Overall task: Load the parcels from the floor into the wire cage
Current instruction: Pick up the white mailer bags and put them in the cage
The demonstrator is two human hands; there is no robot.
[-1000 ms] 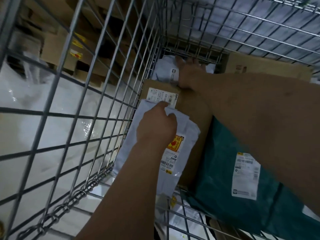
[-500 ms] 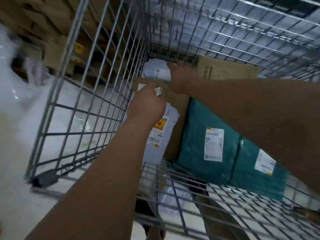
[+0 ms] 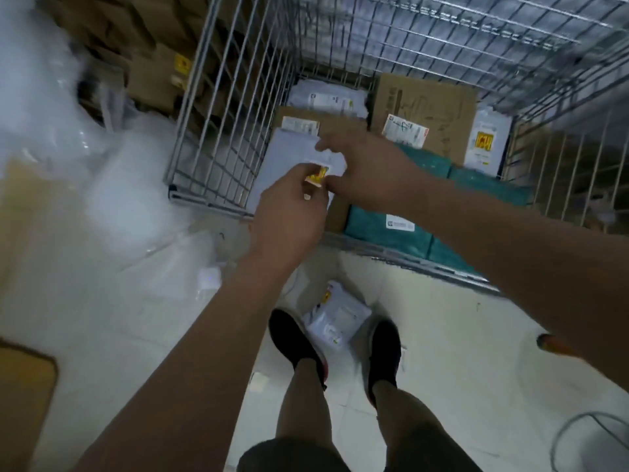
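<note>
Left hand (image 3: 289,212) and right hand (image 3: 367,168) mask much of the white mailer (image 3: 284,156); plastic heap (image 3: 51,131) at nine o'clock, pure blur

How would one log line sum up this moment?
stage: loading | left hand: over white plastic mailer in wire cage, grip unclear | right hand: open, empty | floor: white parcel between black shoes

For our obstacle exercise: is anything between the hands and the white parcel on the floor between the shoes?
Nothing visible. The white parcel lies uncovered between the shoes; the left hand and right hand are up over the wire cage.
</note>
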